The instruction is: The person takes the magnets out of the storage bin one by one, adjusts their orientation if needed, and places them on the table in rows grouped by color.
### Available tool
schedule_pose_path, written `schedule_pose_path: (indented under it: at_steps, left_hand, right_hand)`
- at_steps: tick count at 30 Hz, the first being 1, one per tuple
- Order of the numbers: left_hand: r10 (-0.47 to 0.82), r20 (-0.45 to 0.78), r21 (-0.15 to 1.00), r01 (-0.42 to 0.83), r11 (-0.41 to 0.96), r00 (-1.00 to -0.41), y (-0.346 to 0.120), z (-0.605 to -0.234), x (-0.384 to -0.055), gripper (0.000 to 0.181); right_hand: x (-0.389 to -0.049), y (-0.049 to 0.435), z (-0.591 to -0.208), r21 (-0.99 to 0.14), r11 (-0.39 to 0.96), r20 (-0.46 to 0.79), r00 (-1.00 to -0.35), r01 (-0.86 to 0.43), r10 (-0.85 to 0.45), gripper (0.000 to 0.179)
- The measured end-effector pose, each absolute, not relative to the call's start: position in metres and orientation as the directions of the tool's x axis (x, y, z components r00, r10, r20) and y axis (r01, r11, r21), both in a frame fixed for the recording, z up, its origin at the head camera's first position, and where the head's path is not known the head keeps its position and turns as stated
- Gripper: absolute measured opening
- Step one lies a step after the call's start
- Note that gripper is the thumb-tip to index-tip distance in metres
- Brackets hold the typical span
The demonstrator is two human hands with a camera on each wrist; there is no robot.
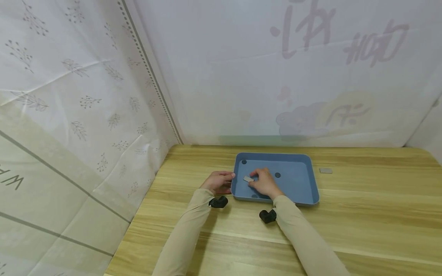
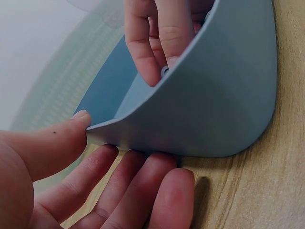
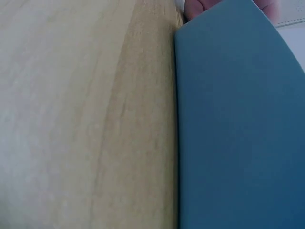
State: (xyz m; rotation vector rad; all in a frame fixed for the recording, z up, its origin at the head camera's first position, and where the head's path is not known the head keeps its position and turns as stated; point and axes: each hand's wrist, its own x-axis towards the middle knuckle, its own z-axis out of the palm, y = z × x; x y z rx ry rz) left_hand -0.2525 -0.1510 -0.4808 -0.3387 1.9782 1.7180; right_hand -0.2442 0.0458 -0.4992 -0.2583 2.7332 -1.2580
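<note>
The right hand [image 1: 265, 183] pinches a small grey block [image 1: 248, 179] inside the left part of the blue tray [image 1: 295, 184], though whether the block touches the tray's floor is hard to tell. The left hand [image 1: 217, 183] grips the tray's left edge, thumb at the rim and fingers against the outer wall. Dark discs lie in the tray, one [image 1: 244, 161] in the far left corner, another [image 1: 277, 174] just right of the right hand. The right sleeve [image 1: 293, 220] crosses the near rim; a second grey block [image 1: 325, 170] lies on the table [image 1: 376, 214], right of the tray.
</note>
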Motion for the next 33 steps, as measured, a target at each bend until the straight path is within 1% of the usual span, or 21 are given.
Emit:
schedule_pose_path:
  at_steps: [9,23,33]
  left_hand:
    - [0.131,-0.523,0.849,-0.501,0.167,-0.842,-0.1510,-0.4794,-0.2526,0.038]
    - [0.122,-0.523,0.846,-0.496,0.196,-0.844,-0.1498,-0.4764,-0.2507,0.040]
    - [0.117,-0.522,0.845,-0.494,0.205,-0.845,-0.1491,-0.4759,-0.2509,0.039]
  right_hand:
    - [-0.2437,0.0428,-0.4970,-0.751,0.644,0.024,-0.981,-0.144,-0.192,0.028]
    - [-0.2466,0.0374,-0.4982,-0.728,0.677,0.007,-0.990,-0.104,-0.144,0.021]
    - [-0.2456,0.0373,-0.4912,-0.716,0.691,-0.028,-0.985,-0.099,-0.170,0.015]
